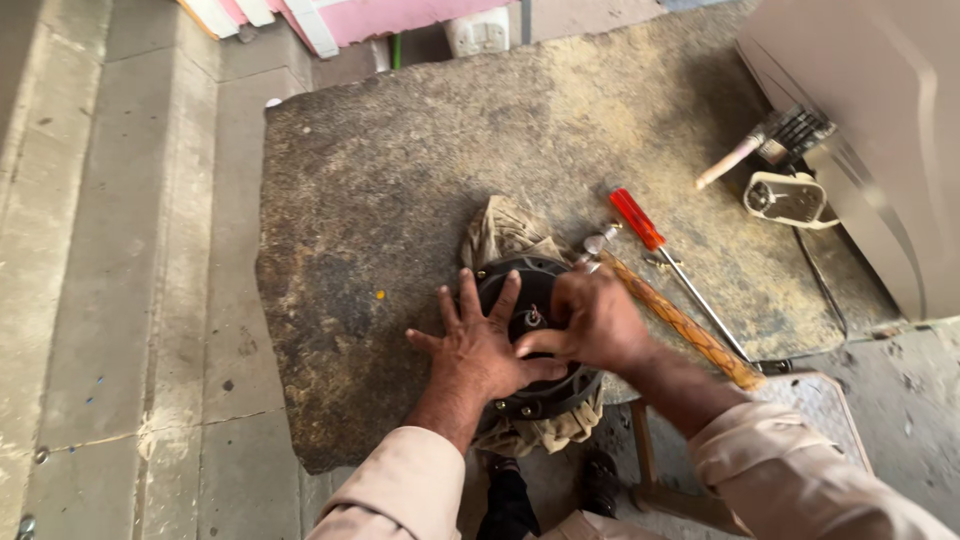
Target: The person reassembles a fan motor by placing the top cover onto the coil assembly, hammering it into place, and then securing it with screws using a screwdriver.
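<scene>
A round black metal housing point(531, 279) with bolts on its rim lies on a dirty beige cloth point(505, 229) near the front edge of a worn work slab point(400, 180). My left hand point(480, 345) presses flat on the housing's left side with fingers spread. My right hand point(592, 320) is curled over its right side, fingertips at a small part in the centre. Much of the housing is hidden under both hands.
A red-handled screwdriver point(640, 222), a wooden-handled tool point(680, 325) and a small metal piece point(598, 241) lie right of the housing. A brush point(745, 150) and a white fitting point(790, 198) sit by a beige casing point(880, 90). Concrete steps point(130, 250) run along the left.
</scene>
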